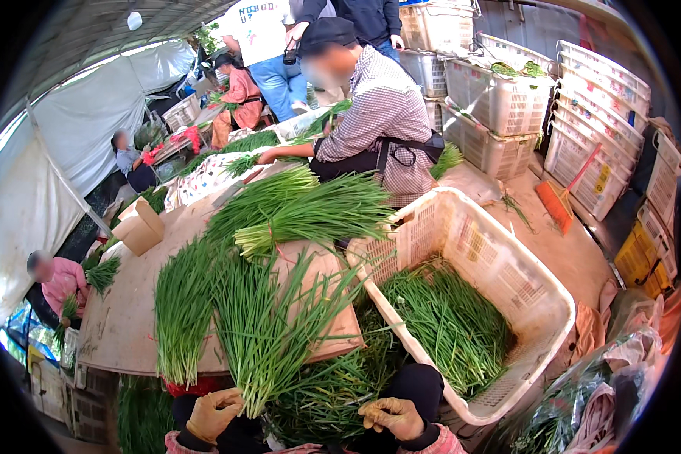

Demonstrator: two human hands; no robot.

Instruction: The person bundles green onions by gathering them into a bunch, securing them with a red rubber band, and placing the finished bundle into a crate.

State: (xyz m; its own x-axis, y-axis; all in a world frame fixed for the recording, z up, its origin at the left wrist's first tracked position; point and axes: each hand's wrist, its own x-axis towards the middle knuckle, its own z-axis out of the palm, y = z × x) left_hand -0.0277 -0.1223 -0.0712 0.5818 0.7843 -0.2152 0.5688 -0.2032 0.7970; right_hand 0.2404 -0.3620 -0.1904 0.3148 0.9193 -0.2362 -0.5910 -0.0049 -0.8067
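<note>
Just above the left hand, a bunch of chives fans out across the counter, its cut stem ends gathered in that gloved hand, whose fingers are curled shut around them. The right hand, also gloved, lies apart to the side, loosely curled and holding nothing that can be made out, with loose chives spread between the two hands. Left of the held bunch lies a second bunch, and further from the hands a larger pile. Beyond the right hand stands a white crate partly filled with chives. The likeliest trouble is the bunch splaying: it is gripped only at the stem ends while the leaf tips spread wide, so a slack grip could let stems slip out and mix with the loose ones below. Dragging it might also snag the neighbouring bunch, which lies just beside it.
</note>
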